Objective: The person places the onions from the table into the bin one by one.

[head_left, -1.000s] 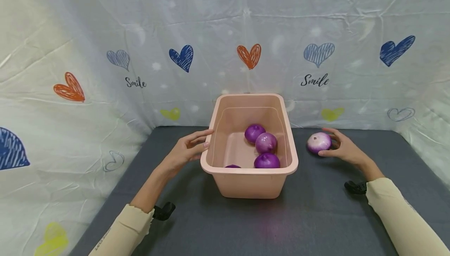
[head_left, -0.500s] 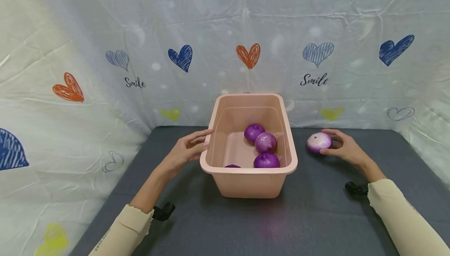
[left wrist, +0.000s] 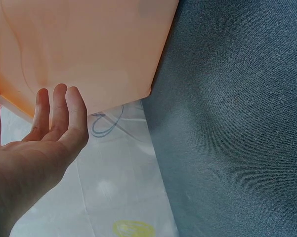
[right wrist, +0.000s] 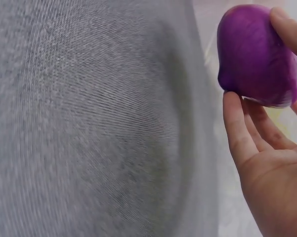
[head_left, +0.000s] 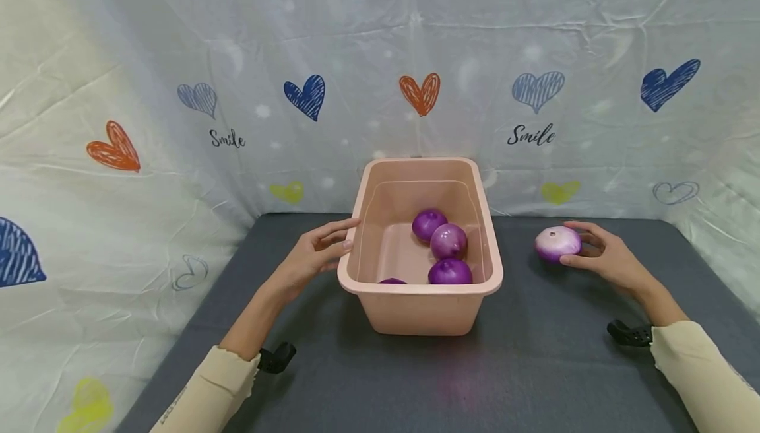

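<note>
In the head view, my right hand [head_left: 607, 258] holds a red onion [head_left: 557, 243] between thumb and fingers, to the right of the bin. The onion's pale end faces up, and in the right wrist view its purple side [right wrist: 257, 54] shows above the fingertips. My left hand [head_left: 309, 255] grips the left rim of a peach plastic bin [head_left: 415, 314], thumb and index finger at the edge. From the left wrist, the other fingers [left wrist: 59, 106] show curved against the bin's outer wall. Inside the bin lie several red onions [head_left: 449, 241], one mostly hidden behind the front rim.
A dark grey cloth [head_left: 528, 367] covers the table. Behind it hangs a pale curtain [head_left: 356, 37] printed with hearts and the word Smile, close behind the bin. Black camera straps sit at both wrists, below beige sleeves [head_left: 208, 380].
My right hand has moved a little to the right and toward me, carrying the onion with it. The left hand and the bin have stayed in place.
</note>
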`<state>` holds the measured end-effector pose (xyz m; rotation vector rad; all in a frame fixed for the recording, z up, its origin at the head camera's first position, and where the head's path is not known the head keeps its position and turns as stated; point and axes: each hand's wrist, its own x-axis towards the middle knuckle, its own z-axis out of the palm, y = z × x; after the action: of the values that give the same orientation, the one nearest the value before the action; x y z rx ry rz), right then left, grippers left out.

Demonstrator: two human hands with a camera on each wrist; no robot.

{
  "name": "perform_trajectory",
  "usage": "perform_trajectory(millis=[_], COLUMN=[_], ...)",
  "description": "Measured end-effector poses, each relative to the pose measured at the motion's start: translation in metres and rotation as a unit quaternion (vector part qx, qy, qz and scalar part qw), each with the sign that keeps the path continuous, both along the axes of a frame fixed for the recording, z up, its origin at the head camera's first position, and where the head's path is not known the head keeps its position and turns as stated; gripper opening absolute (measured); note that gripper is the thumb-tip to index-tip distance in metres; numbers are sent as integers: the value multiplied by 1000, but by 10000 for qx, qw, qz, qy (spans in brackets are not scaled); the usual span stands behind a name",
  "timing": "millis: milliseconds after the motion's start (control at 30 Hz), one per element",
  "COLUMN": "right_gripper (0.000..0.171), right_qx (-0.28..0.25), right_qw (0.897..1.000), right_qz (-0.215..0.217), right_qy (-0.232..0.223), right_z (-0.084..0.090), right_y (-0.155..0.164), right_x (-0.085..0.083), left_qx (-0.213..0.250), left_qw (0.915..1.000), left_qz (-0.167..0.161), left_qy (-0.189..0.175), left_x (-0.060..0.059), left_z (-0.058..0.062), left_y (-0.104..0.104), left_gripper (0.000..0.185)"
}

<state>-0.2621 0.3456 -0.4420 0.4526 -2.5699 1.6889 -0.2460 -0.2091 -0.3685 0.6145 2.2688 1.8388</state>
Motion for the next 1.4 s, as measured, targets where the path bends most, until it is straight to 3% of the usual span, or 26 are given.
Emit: perform_trajectory(millis=[200, 567, 1000, 1200, 1400], right_gripper=[65, 64, 66, 66, 67], right_qx=[-321, -805, -1005, -1502, -1442], right_qw=[9991, 9963, 9948, 9858, 9845], right_qz=[191, 248, 188, 741, 980], right_qy=[216, 193, -16, 81, 196], right_z=[10, 21, 33, 51, 70], right_y=[7, 10, -3, -16, -37], right_x=[12, 25, 22, 14, 11], left_qx=[20, 52, 43, 51, 35], left_qw=[10000, 10000, 10000, 10000, 10000], left_qz=[-4, -40, -21, 4, 25], left_qy=[-16, 22, -32, -68, -30], left_x=[-1, -1, -1, -1, -2], left_z=[1, 1, 3, 3, 3], left_y=[1, 0, 2, 2, 2], left_gripper=[52, 52, 53, 54, 53])
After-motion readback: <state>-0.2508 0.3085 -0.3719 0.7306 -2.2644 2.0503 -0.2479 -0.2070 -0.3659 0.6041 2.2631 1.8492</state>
